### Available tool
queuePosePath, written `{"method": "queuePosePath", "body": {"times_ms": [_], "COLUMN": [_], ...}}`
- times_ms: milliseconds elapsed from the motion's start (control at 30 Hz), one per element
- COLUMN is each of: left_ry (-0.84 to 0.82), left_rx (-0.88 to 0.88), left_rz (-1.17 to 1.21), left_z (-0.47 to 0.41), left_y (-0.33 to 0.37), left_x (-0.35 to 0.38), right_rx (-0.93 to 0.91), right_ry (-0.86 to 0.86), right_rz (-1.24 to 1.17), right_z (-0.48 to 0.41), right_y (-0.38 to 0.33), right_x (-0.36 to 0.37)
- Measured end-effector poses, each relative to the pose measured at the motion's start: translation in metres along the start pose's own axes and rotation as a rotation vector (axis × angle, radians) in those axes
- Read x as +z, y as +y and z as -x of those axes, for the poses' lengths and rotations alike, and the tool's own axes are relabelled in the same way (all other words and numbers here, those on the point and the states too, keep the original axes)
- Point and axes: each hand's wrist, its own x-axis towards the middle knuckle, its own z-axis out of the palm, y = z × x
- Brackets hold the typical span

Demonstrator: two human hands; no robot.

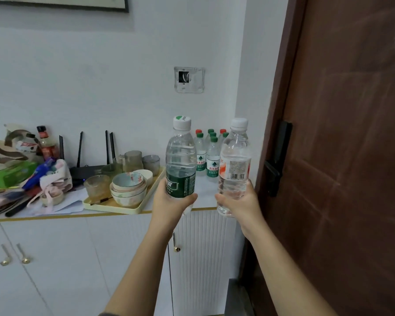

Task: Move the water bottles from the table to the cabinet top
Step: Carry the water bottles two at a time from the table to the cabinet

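We're holding 2 water bottles upright in the air, 1 per hand, right at the front edge of the white cabinet top (pixel 204 195). Our left hand (pixel 169 202) is wrapping its grip around the lower part of the green-label bottle (pixel 180 160), fingers curled over the label. Our right hand (pixel 241 202) is gripping the orange-label bottle (pixel 234 165) low down, the same way. Behind them a bunch of small bottles (pixel 212 156) is standing by the wall, and a yellow tray (pixel 114 208) of bowls (pixel 128 187) is sitting off to the left.

Soft, even indoor light; faint shadows; edges bow, perhaps slightly blurred.
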Motion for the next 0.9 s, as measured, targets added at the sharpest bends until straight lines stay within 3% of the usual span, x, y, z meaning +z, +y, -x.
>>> {"method": "queuePosePath", "body": {"times_ms": [467, 900], "left_ry": [-0.166, -0.143], "left_rx": [-0.116, -0.255], "left_rz": [-0.083, -0.12], "left_z": [-0.203, -0.263], "left_y": [-0.132, -0.214], "left_x": [0.034, 0.046], "right_rx": [0.138, 0.217], "right_ry": [0.018, 0.004], "right_rz": [0.17, 0.208], "right_z": [-0.185, -0.248], "right_y": [0.121, 0.208], "right_x": [0.062, 0.08]}}
